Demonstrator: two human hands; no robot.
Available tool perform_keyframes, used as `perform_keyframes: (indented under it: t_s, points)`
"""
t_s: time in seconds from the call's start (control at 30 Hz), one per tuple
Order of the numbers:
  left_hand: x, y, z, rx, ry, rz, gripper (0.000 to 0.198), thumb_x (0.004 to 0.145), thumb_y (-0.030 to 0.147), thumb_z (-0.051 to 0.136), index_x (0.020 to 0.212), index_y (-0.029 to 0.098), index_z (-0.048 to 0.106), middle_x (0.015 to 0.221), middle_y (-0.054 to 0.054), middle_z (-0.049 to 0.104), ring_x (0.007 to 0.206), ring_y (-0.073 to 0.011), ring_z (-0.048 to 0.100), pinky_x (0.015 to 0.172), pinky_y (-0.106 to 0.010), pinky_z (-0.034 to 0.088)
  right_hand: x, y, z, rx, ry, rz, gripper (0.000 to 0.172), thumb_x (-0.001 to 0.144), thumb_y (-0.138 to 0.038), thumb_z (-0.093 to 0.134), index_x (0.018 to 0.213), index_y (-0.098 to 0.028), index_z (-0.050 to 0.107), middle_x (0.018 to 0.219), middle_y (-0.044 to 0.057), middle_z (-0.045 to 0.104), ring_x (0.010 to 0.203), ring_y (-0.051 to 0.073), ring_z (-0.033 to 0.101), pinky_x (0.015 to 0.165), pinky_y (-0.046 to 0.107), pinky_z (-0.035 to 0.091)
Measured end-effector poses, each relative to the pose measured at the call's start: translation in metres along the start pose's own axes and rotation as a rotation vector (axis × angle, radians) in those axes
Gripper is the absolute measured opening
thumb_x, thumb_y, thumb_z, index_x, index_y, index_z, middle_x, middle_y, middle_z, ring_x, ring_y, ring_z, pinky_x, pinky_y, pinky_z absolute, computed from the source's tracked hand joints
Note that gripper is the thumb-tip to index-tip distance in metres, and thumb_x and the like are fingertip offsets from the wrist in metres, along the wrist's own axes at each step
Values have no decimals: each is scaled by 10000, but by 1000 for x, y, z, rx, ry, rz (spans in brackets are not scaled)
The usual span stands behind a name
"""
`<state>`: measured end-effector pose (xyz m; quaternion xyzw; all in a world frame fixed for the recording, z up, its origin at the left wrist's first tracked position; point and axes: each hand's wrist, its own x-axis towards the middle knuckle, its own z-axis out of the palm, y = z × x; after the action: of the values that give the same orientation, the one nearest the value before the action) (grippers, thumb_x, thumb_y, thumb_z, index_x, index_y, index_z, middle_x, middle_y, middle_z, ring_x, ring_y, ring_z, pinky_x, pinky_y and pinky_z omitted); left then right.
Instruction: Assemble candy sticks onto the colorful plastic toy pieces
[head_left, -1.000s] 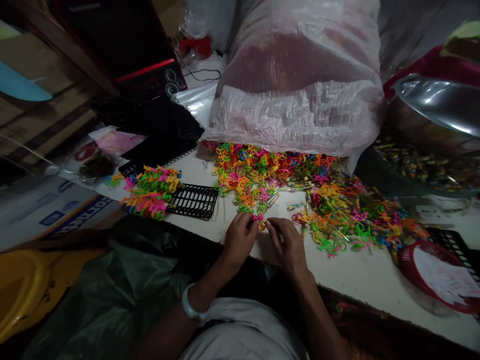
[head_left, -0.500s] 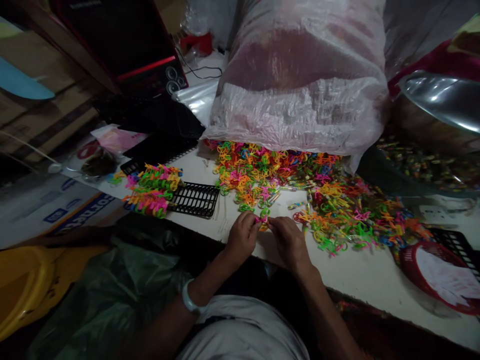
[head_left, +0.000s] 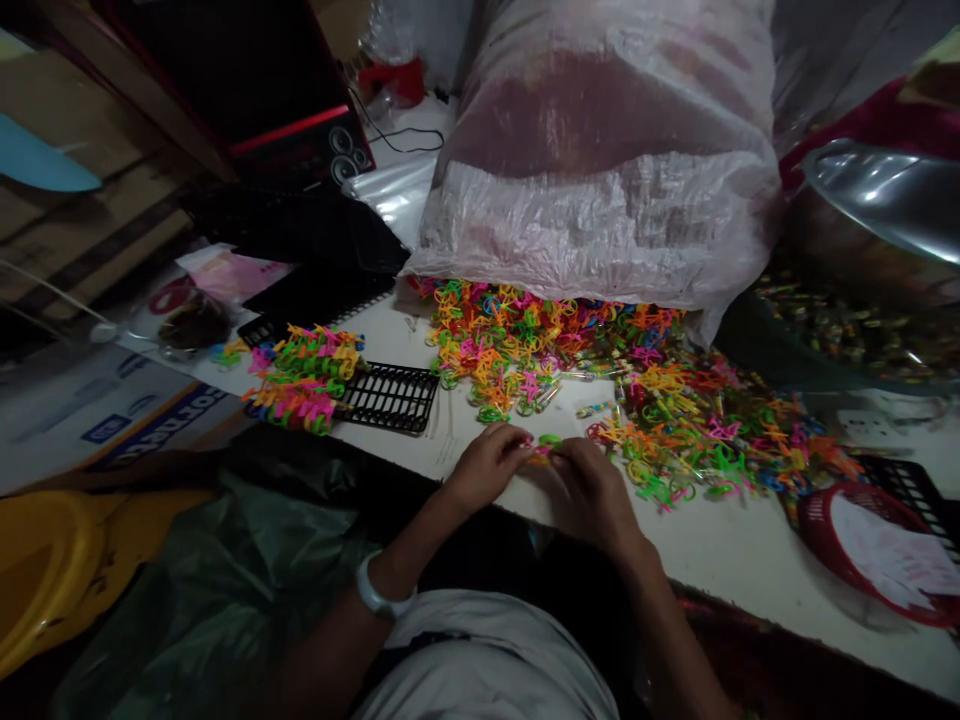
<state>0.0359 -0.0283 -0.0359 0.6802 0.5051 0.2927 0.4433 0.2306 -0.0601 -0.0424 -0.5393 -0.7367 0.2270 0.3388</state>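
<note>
My left hand [head_left: 486, 465] and my right hand [head_left: 592, 488] meet at the near edge of the white table [head_left: 720, 555]. Both are pinched on small coloured plastic pieces [head_left: 541, 447], with green and orange showing between the fingertips. Just beyond them spreads a heap of bright plastic pieces [head_left: 600, 380] in orange, green, pink and yellow. A white band [head_left: 373, 596] sits on my left wrist.
A big translucent plastic sack [head_left: 607, 160] lies behind the heap. A black grid tray [head_left: 390, 398] at left carries sorted coloured pieces [head_left: 304, 378]. A red basket [head_left: 877, 555] stands at right, a shiny metal bowl [head_left: 885, 200] at far right, and a black speaker [head_left: 300, 120] at back left.
The pink piece held up between my fingertips has gone from sight. Both hands have lowered slightly toward the table, now pinching green and orange pieces.
</note>
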Motion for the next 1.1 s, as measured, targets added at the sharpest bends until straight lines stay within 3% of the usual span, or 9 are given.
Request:
perform_keyframes:
  t_s: [0.07,0.17,0.23,0.3,0.37,0.5,0.67,0.87,1.1]
  points:
    - [4,-1,-4,7,89,46,196,869,259,524,1036,202,610,1020,-55,593,880,-150,586,809,-279,484,-5,6,-23,-169,228,70,140,893,-267,512,952,-210,625,888,70,647,841,211,599,752,354,485]
    - [17,-3,-4,190,217,129,197,892,224,483,1043,203,608,1041,-69,595,996,-185,555,909,-332,450,-4,18,-55,-500,639,156,249,865,-263,544,1085,-170,612,1085,141,622,1056,289,541,915,472,392]
    - [31,-2,3,358,259,141,191,885,199,487,1035,197,605,1045,-83,595,1059,-222,518,949,-380,416,4,24,-59,-616,728,152,331,849,-238,549,1164,-142,577,1196,173,570,1155,313,475,975,506,324]
    - [48,2,13,517,291,111,216,867,205,517,1069,184,589,1097,-113,581,1089,-267,486,951,-428,393,18,26,-44,-573,599,76,321,852,-193,514,1162,-145,578,1186,163,575,1131,288,484,955,469,352]
    - [63,6,22,634,315,80,261,858,217,530,1112,168,567,1154,-146,560,1101,-302,466,927,-458,385,33,26,-16,-462,341,-32,308,857,-151,472,1142,-160,589,1155,140,596,1080,255,504,912,418,394]
    - [71,5,23,732,273,64,283,851,211,542,1129,161,549,1105,-144,580,1062,-310,481,874,-450,391,47,21,31,-425,62,-38,350,866,-145,480,1200,-204,563,1199,102,574,1083,244,468,910,406,371]
    - [55,-6,12,662,294,36,471,744,223,695,1163,153,490,1140,-124,552,1080,-283,474,907,-406,380,35,22,34,-451,68,32,253,857,-171,527,1082,-234,625,1044,76,602,954,244,470,826,392,369]
    - [52,-5,11,711,223,24,184,757,230,679,892,172,568,1016,-105,563,1016,-282,486,881,-415,372,26,17,28,-174,208,129,193,889,-267,489,1043,-182,569,941,78,619,888,221,527,793,370,424]
    - [58,8,7,809,163,-38,245,796,290,638,990,158,570,1056,-119,565,1041,-290,471,909,-427,344,24,16,38,-115,173,148,235,899,-300,467,1074,-181,567,1017,102,631,946,226,572,842,387,457]
